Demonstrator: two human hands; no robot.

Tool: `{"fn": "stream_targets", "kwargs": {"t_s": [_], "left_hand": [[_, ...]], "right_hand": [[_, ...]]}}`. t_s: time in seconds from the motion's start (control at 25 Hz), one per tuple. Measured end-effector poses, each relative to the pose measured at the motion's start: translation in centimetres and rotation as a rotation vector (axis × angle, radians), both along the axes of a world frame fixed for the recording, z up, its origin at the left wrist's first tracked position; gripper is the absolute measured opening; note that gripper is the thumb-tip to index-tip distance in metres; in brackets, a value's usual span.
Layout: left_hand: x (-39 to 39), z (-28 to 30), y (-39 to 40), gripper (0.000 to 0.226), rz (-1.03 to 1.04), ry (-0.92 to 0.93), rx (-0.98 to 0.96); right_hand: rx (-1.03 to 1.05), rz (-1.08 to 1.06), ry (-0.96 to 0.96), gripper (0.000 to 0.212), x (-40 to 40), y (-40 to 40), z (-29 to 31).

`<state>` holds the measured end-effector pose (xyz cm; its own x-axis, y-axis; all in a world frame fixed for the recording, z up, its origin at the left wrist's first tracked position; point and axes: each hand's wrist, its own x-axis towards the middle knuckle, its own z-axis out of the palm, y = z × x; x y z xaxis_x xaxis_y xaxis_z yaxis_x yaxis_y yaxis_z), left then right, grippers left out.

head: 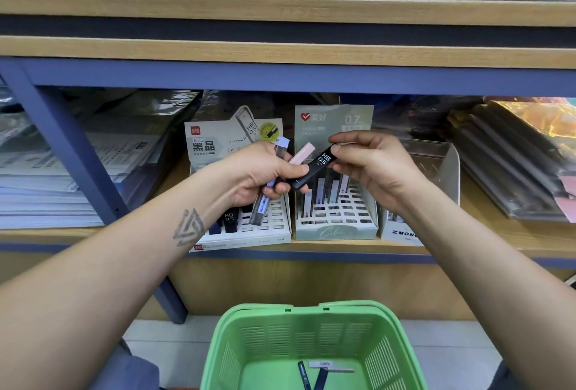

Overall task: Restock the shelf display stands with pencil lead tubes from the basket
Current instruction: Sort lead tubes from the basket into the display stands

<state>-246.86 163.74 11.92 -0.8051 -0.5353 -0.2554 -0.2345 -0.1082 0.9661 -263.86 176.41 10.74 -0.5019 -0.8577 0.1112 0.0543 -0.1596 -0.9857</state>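
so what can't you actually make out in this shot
All in the head view:
- Basket: its front is cut off by the bottom edge, so the tubes left can't be counted.
- White stand: the left hand and its tubes cover most slots.
- Stand on the right: the right hand and forearm hide most of it.
- Small print on the black tube: too small.

Bottom of the green basket [311,327] cut off by the lower edge. Tubes in the basket [314,374] only partly seen. Lower part of the white stand's card [230,137] hidden behind the left hand [265,171]. Small print on the green stand [335,227] too blurry to read. Clear box [436,171] half hidden by the right hand [374,165]. Stacks in plastic wrap [514,155] too dim to tell.
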Motion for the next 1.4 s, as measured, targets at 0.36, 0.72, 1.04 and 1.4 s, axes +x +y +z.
{"fn": "stream_targets", "kwargs": {"t_s": [0.36,0.72,1.04,1.4], "left_hand": [[0.3,1.0,-1.0,0.025,0.070,-0.054,-0.165],[4.6,1.7,-4.1,0.022,0.227,-0.149,-0.343],[7.2,-0.1,-5.9,0.028,0.192,-0.280,-0.452],[7.0,-1.2,-6.0,0.024,0.175,-0.340,-0.422]], "right_hand": [[0.018,-0.048,0.185,0.021,-0.9,1.0,0.7],[0.064,-0.117,0.827,0.017,5.9,-3.7,0.0],[0.093,-0.093,0.953,0.017,9.2,-7.4,-3.2],[0.157,0.022,1.029,0.013,9.6,-8.2,-4.2]]}}
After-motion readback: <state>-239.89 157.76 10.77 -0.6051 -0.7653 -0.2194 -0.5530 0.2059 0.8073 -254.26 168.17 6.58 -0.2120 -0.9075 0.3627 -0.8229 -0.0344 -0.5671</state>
